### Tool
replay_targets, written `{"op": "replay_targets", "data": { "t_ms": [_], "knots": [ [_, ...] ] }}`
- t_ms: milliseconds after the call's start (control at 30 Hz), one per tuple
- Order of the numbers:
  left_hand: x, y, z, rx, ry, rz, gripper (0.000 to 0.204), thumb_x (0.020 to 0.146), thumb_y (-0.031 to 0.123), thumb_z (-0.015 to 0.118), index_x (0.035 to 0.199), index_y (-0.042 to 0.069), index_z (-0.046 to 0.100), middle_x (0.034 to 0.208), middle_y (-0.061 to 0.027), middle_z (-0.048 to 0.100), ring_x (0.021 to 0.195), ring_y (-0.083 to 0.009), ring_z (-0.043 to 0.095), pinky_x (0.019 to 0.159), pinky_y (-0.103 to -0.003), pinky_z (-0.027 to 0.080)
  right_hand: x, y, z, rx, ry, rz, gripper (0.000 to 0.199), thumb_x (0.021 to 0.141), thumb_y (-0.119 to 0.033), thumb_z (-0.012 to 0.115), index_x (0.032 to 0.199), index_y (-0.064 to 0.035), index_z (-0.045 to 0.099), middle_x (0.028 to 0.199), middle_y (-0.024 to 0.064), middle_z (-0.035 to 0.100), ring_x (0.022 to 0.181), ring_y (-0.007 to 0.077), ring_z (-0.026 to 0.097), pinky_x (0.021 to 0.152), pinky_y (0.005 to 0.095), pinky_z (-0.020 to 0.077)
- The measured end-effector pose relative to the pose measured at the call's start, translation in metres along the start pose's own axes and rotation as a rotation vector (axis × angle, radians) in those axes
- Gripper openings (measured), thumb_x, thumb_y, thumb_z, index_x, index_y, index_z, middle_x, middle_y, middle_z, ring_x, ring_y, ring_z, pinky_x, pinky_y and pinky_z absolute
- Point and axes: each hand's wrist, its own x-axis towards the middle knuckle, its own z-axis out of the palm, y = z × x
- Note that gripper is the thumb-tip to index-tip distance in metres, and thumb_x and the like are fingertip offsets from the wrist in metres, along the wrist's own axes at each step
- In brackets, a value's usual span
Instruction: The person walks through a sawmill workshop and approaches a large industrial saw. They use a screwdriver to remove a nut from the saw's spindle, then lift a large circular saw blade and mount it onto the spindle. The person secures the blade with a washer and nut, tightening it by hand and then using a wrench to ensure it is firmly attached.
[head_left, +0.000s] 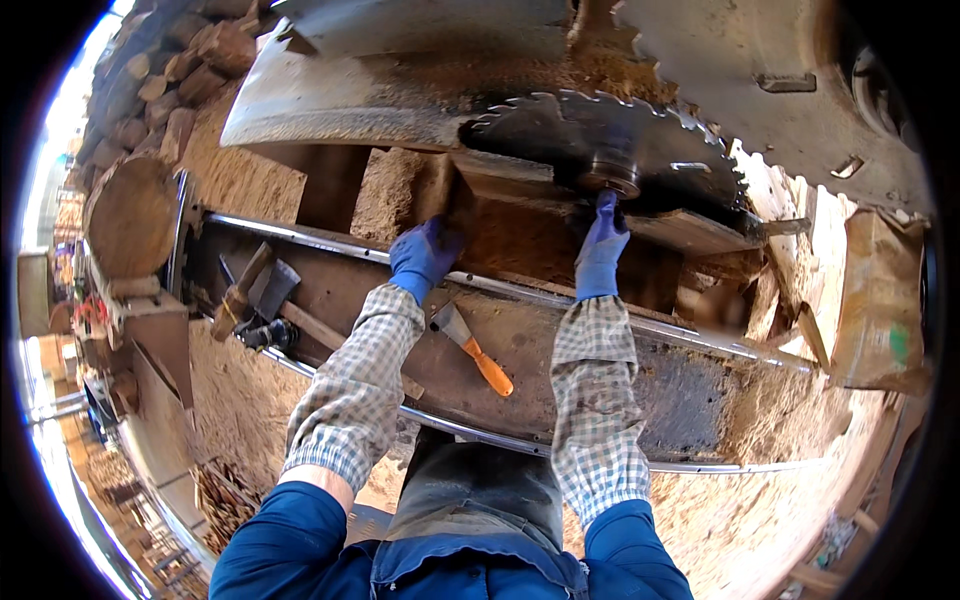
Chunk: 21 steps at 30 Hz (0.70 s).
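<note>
Leaning over a long dark machine bed (680, 390), edged with bright metal rails (515, 289) and stretching past both hands to left and right. Facing a broad grey metal guard (350, 100), slanting beyond the left hand. Working below a large toothed saw blade (660, 150), curving just beyond the right hand. Seeing also a rough, sawdust-coloured mass (383, 195) just beyond the left hand. Having a wooden-handled hatchet (273, 290) lying on the bed, left of the left hand, beside a wooden mallet (238, 300). Having an orange-handled scraper (487, 370) lying flat on the bed, between the checked sleeves (355, 375) and nearer than the hands. Wearing blue-purple gloves (598, 278). Bending the fingers of the left hand (428, 255) just past the far rail; being unable to tell whether pinching anything. Pointing the right hand (602, 245) at the blade's round metal hub (614, 172), with fingertips (606, 197) right at its near end; being unable to tell whether gripping it.
</note>
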Motion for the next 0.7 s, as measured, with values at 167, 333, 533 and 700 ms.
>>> {"op": "replay_targets", "data": {
  "t_ms": [167,333,533,700],
  "knots": [
    [-0.048,-0.027,-0.027,-0.802,0.202,-0.032,0.042,0.090,0.017,0.074,0.126,-0.002,0.061,0.113,-0.0108,0.071,0.102,-0.0170,0.066,0.091,-0.032,0.053,-0.045,-0.051,-0.013,-0.449,-0.281,0.211,0.035,0.097,-0.037,0.068,0.108,-0.0038,0.064,0.092,0.0077,0.071,0.078,0.0176,0.069,0.070,0.0308,0.0563],
    [-0.209,-0.040,-0.083,-0.848,0.304,-0.187,0.032,0.088,0.006,0.073,0.118,-0.003,0.064,0.100,-0.0082,0.069,0.093,-0.0146,0.066,0.082,-0.031,0.055,-0.209,-0.041,-0.063,-1.397,-0.967,-0.346,0.047,0.085,-0.035,0.073,0.123,-0.0096,0.061,0.094,0.0121,0.066,0.082,0.0253,0.065,0.074,0.0380,0.0531],
    [-0.351,-0.101,-0.093,-0.773,0.270,-0.342,0.037,0.088,0.009,0.075,0.122,0.000,0.064,0.104,-0.0093,0.073,0.098,-0.0159,0.070,0.089,-0.031,0.056,-0.249,0.006,-0.070,-1.773,-1.128,-0.677,0.059,0.081,-0.030,0.071,0.136,-0.0126,0.054,0.110,0.0180,0.060,0.103,0.0370,0.060,0.088,0.0495,0.0513],
    [-0.368,-0.155,-0.106,-0.899,0.465,-0.550,0.038,0.089,0.011,0.074,0.124,-0.001,0.063,0.110,-0.0083,0.072,0.103,-0.0141,0.068,0.091,-0.030,0.055,-0.270,0.046,0.008,-1.645,-1.216,-0.807,0.058,0.084,-0.032,0.069,0.137,-0.0144,0.052,0.115,0.0162,0.060,0.110,0.0348,0.058,0.090,0.0474,0.0503]
  ]
}}
